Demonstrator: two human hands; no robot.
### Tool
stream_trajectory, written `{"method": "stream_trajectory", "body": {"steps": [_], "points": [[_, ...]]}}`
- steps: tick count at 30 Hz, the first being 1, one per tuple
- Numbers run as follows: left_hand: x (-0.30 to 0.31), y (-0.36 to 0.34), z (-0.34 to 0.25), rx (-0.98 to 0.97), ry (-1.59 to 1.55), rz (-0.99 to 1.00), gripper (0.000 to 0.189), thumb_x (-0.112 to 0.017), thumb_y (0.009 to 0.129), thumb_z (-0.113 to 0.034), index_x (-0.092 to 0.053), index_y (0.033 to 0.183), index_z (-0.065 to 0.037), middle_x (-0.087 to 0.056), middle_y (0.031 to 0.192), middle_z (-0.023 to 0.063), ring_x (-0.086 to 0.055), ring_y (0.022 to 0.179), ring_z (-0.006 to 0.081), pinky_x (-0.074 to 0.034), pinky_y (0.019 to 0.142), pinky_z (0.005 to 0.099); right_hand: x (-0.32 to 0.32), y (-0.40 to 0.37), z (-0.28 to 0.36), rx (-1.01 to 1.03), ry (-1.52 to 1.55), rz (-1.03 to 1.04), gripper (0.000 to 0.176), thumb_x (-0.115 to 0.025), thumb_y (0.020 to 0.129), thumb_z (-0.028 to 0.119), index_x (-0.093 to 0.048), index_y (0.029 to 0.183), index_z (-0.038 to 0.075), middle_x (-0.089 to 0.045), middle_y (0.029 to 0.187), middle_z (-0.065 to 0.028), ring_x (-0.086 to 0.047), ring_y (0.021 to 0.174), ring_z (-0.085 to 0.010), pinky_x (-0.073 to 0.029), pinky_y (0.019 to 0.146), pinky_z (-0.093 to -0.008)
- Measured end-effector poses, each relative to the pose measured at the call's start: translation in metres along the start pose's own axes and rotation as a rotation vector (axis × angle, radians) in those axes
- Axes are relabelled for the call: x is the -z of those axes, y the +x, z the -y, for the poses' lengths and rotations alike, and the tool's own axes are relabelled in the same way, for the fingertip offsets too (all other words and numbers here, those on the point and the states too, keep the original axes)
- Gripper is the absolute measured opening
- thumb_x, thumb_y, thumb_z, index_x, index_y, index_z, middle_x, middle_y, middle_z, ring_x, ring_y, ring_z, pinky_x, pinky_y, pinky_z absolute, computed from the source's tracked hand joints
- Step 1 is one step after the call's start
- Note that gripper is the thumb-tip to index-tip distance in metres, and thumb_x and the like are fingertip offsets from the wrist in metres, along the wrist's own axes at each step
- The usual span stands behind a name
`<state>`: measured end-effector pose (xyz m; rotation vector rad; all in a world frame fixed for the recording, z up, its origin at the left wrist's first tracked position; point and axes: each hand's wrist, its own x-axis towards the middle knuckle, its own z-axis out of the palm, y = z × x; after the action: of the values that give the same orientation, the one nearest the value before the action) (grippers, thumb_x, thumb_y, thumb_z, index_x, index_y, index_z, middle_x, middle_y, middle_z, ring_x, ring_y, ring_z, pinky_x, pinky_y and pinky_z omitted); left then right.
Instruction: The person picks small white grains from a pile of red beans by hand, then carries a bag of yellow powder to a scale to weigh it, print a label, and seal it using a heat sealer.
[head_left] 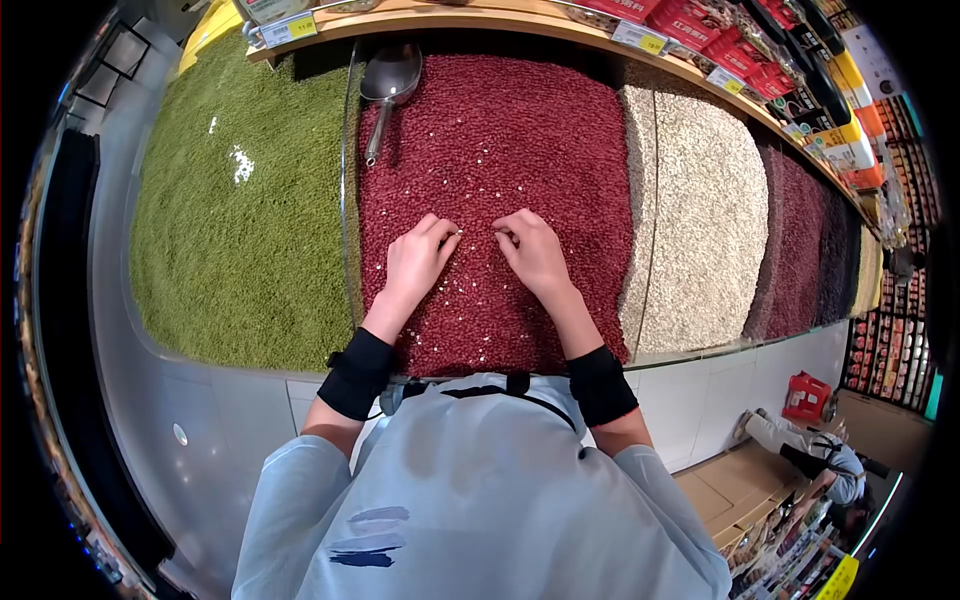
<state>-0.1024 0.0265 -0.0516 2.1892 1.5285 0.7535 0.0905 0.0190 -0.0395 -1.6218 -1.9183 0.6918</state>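
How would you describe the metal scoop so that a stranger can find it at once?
Find the dark red beans, between the green beans and the pale grains. At their far left corner, beside the clear divider, lies the metal scoop, its handle toward the near side. Unlike the dark red beans around it, it is one large, shiny grey piece.

Dressed in a pale blue shirt (500,490) with loose, elbow-length sleeves (290,500). Fitted with two black forearm bands (358,374). Marked with navy and grey brushstrokes (364,558).
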Motion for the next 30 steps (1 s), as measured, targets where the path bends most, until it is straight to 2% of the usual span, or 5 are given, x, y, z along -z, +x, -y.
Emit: {"method": "stream_trajectory", "body": {"steps": [12, 22, 26, 28, 30], "points": [[0.007, 0.001, 0.000, -0.009, -0.022, -0.038, 0.008, -0.065, 0.081, -0.016, -0.063, 0.087, -0.009, -0.058, 0.085, 0.0041, -0.061, 0.072, 0.0259, -0.049, 0.061, 0.0370, -0.020, 0.012, 0.020, 0.232, -0.074, -0.056, 0.015, -0.065, 0.078, 0.014, -0.065, 0.092, 0.008, -0.057, 0.088, -0.0040, -0.055, 0.089, -0.0228, -0.049, 0.076, -0.0346], [0.015, -0.009, 0.005, 0.054, -0.033, -0.107, 0.009, -0.065, 0.081, -0.013, -0.062, 0.088, -0.009, -0.057, 0.087, 0.0038, -0.059, 0.063, 0.0220, -0.047, 0.058, 0.0342, -0.029, 0.018, 0.015, 0.330, -0.141, -0.080, 0.009, -0.066, 0.077, 0.015, -0.064, 0.082, 0.008, -0.055, 0.082, -0.0044, -0.057, 0.081, -0.0225, -0.049, 0.072, -0.0342], [0.021, -0.012, 0.004, 0.058, -0.134, -0.098, 0.009, -0.065, 0.081, -0.012, -0.061, 0.087, -0.007, -0.057, 0.082, 0.0048, -0.054, 0.057, 0.0185, -0.045, 0.055, 0.0317, -0.018, 0.013, 0.018, 0.223, 0.088, -0.195, 0.015, -0.067, 0.080, 0.017, -0.064, 0.079, 0.003, -0.056, 0.076, -0.0071, -0.058, 0.066, -0.0221, -0.049, 0.062, -0.0332], [0.025, -0.012, -0.001, 0.083, -0.138, -0.050, 0.010, -0.066, 0.080, -0.012, -0.061, 0.087, -0.007, -0.057, 0.081, 0.0052, -0.056, 0.059, 0.0193, -0.046, 0.055, 0.0315, -0.011, 0.011, 0.021, -0.011, 0.263, -0.254, 0.014, -0.066, 0.082, 0.015, -0.063, 0.078, 0.001, -0.054, 0.073, -0.0071, -0.055, 0.061, -0.0169, -0.046, 0.057, -0.0287], [0.030, -0.012, -0.008, 0.104, -0.141, -0.001, 0.010, -0.066, 0.080, -0.012, -0.061, 0.087, -0.007, -0.058, 0.080, 0.0055, -0.058, 0.060, 0.0201, -0.046, 0.055, 0.0314, -0.011, 0.007, 0.017, -0.026, 0.279, -0.248, 0.011, -0.060, 0.087, 0.011, -0.060, 0.083, 0.001, -0.054, 0.072, -0.0054, -0.053, 0.060, -0.0123, -0.044, 0.053, -0.0244]]}}
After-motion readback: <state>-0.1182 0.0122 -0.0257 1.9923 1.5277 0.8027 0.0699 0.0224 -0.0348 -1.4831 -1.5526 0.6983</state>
